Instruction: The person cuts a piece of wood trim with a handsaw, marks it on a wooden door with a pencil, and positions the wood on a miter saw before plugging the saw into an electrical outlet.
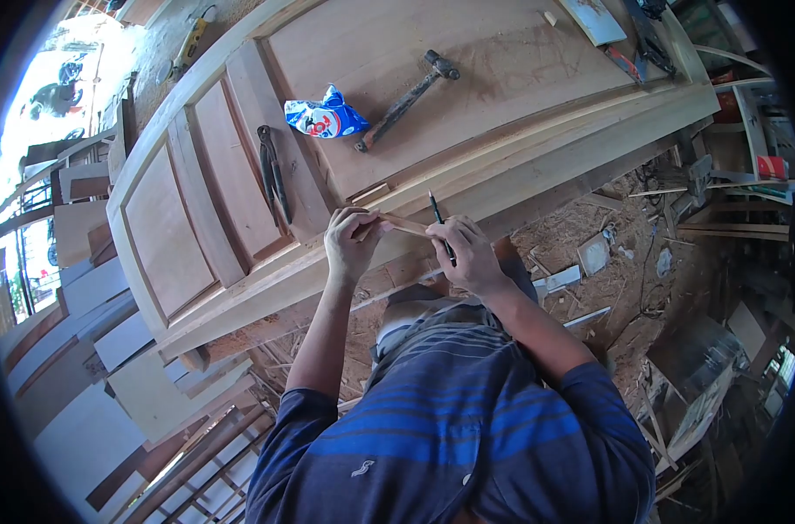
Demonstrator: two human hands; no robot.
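Between my two hands, at the near edge of a wooden panelled frame (502, 188), is a thin strip of wood (404, 224). My left hand (349, 240) pinches the strip's left end. The strip's right end is in my right hand (469, 253), which also holds a dark pencil (436, 208) with its tip pointing up and away. Beyond my hands, a short wood piece (373, 193) lies along the frame's inner edge. Pincers (273, 175) rest on the frame to the left, and a hammer (408, 100) lies on the large panel.
A blue and white packet (326, 113) sits beside the hammer. A saw (649, 44) and a pale board (595, 21) are at the panel's far right. A yellow tool (190, 42) lies beyond the frame. Stacked boards (100, 384) stand at left; wood scraps (594, 254) litter the floor.
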